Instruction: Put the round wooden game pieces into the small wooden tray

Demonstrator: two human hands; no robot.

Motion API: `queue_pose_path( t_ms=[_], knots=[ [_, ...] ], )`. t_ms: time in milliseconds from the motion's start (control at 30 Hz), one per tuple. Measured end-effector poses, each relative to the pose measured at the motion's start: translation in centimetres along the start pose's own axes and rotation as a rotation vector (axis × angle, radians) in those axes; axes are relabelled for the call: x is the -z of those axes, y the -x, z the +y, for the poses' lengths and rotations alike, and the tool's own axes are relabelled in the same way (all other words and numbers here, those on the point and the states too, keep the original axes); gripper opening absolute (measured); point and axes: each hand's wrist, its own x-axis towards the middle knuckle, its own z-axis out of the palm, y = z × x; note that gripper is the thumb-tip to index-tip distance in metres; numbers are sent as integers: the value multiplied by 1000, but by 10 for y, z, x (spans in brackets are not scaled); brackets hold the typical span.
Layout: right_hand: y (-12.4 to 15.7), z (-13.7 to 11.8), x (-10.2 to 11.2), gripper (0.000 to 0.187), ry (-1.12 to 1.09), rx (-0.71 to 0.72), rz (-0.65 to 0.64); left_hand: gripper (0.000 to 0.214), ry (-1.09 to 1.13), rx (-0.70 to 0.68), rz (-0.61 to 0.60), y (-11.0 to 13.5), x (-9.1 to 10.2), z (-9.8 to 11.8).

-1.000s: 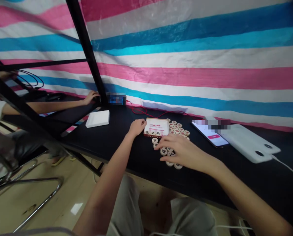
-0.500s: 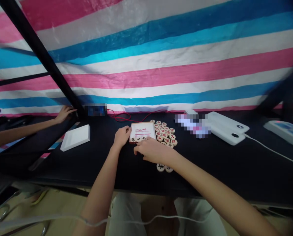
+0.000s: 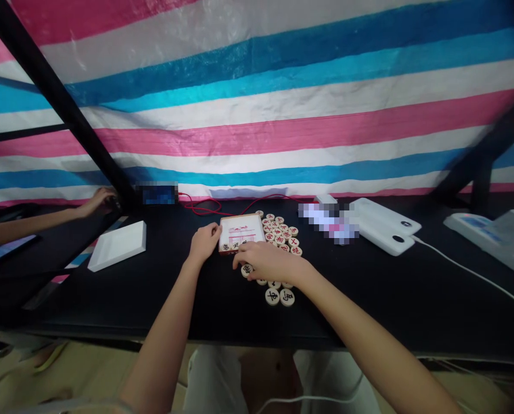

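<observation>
An open shallow box (image 3: 245, 225) with a printed white inside lies flat, a few black-marked Chinese chess pieces (image 3: 226, 246) lined up along its near side. My left hand (image 3: 204, 242) is closed at the box's left edge, fingertips on the wall. Just in front of the box, my right hand (image 3: 268, 261) has thumb and fingers about a round black-marked chess piece (image 3: 247, 270). More black-marked pieces (image 3: 272, 296) lie below that hand, partly hidden by it. Red-marked pieces (image 3: 279, 232) are grouped against the box's right side.
A white box lid (image 3: 118, 246) lies at left. Beyond it, another person's hand (image 3: 102, 200) is by the black frame post (image 3: 88, 138). Behind are a blurred device (image 3: 160, 194) and red cable (image 3: 200, 207). White devices (image 3: 382, 226) with a cable stand right.
A black-marked chess piece now shows between my right hand's fingers, which have drawn slightly back from the box. My left hand stays at the box edge. The whole view has shifted slightly.
</observation>
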Motion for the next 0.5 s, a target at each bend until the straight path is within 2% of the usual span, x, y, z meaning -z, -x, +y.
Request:
queue_pose_path(
  t_ms=[167,333,400,500],
  knots=[
    [-1,-2,-1,36,-133,-36,-35,32,16,-6,3,1,1,0],
    [-2,-3,-1,21,-181,23,-4,33,8,-6,6,0,0,0],
    [-2,-1,0,19,-196,70,63,33,13,-11,7,0,0,-1],
    [-2,8,3,19,-136,44,292,35,14,-19,6,-1,-1,-2]
  ],
)
